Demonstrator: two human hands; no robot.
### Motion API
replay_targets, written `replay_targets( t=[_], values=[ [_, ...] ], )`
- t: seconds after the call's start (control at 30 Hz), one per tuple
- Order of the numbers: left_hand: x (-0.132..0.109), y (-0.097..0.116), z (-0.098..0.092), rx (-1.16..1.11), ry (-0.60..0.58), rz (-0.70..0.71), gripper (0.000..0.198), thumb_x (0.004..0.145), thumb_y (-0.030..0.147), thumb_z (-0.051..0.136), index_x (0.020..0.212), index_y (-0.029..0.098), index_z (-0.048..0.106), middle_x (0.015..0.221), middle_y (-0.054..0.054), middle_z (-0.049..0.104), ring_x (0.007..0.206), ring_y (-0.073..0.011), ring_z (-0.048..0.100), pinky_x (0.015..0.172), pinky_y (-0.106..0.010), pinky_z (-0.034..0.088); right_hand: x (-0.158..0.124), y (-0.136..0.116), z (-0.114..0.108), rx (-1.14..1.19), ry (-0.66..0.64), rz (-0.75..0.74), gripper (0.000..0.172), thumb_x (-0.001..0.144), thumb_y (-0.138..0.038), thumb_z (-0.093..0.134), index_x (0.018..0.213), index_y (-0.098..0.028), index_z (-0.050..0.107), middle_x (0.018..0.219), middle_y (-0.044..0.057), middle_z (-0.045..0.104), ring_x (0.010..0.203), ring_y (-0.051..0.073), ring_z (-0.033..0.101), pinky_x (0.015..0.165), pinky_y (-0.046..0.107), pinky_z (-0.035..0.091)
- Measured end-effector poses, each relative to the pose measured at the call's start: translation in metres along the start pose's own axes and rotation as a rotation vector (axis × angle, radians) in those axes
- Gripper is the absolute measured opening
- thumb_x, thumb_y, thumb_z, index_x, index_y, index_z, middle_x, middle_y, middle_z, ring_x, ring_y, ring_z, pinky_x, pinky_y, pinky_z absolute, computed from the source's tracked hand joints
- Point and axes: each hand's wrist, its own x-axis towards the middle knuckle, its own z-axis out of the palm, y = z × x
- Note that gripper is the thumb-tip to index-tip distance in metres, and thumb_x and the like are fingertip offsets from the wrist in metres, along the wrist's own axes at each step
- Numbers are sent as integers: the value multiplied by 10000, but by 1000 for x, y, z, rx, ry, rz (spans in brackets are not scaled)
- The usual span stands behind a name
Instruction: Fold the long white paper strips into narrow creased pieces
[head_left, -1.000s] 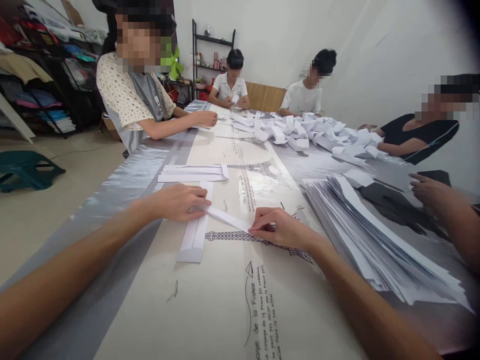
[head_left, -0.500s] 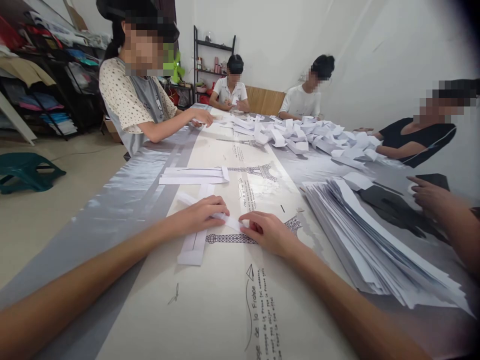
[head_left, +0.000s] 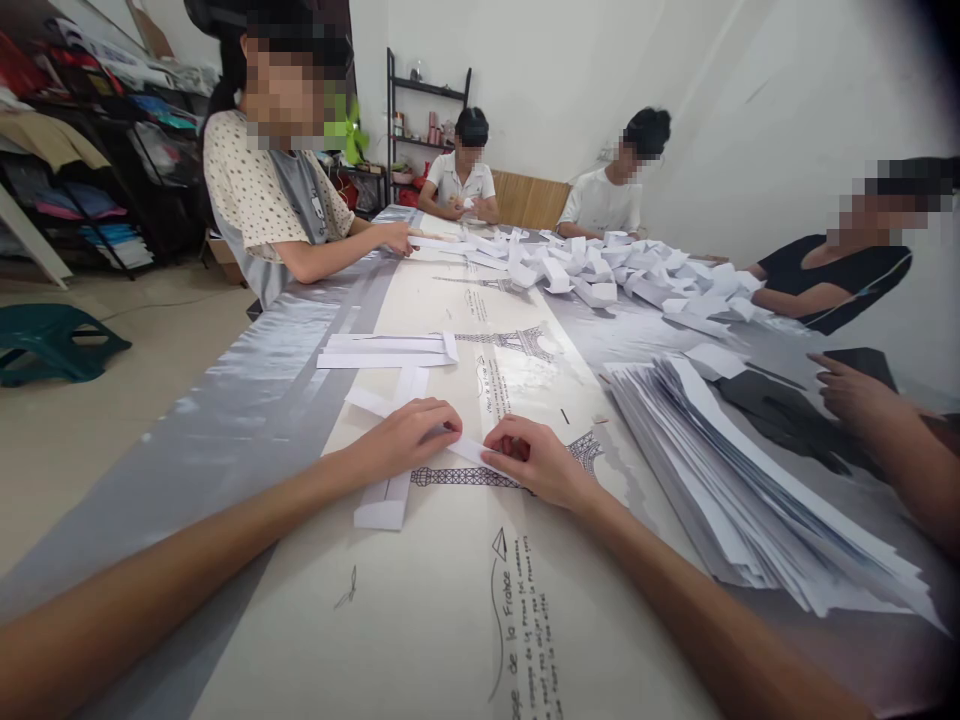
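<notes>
Left hand [head_left: 405, 436] nearer right hand [head_left: 540, 462] than before, fingers [head_left: 452, 420] of both pinched on the paper strip [head_left: 470, 449] between them.

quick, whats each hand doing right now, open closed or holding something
Left hand: closed on a white paper strip.
Right hand: closed, thumb and fingers at the strip's right end.

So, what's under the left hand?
A paper strip sticks out left and right of the left hand, a folded paper piece beyond and nearer; where they cross is mostly covered.
</notes>
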Motion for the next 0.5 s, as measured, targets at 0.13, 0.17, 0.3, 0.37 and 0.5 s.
replay_targets(
  t=[0.13,0.17,0.3,0.37,0.5],
  values=[
    [0,-3,1,11,-38,-5,131,1023,281,499,1006,213,609,996,-31,629,968,-198,567,892,-353,437,0,2,0,62,9,23,148,882,-314,716,784,-216,663,742,-13,560,637,130,480,571,278,393],
    [0,-4,1,14,-50,-6,129,1018,292,514,1050,214,610,1039,-41,626,1008,-209,562,915,-363,434,0,1,0,59,14,24,157,876,-312,720,771,-214,657,730,-16,552,632,129,476,569,278,391],
    [0,-4,1,20,-111,-13,202,996,285,545,1170,210,613,1111,-70,582,1087,-239,538,940,-383,437,-2,-3,-1,18,12,17,173,885,-308,704,754,-212,642,729,-16,541,629,127,475,578,280,407],
    [0,0,0,30,-125,4,168,990,249,531,1115,204,634,1073,-66,566,1059,-234,539,917,-374,444,-2,-5,-2,11,8,16,171,905,-315,677,769,-213,663,797,1,566,633,121,486,590,283,430],
    [0,10,-3,42,-76,38,122,980,191,501,1042,196,605,1052,-55,579,966,-200,565,841,-332,450,-2,-7,-3,70,14,37,115,917,-338,671,952,-229,682,878,11,611,632,115,515,596,281,464]
  ],
)
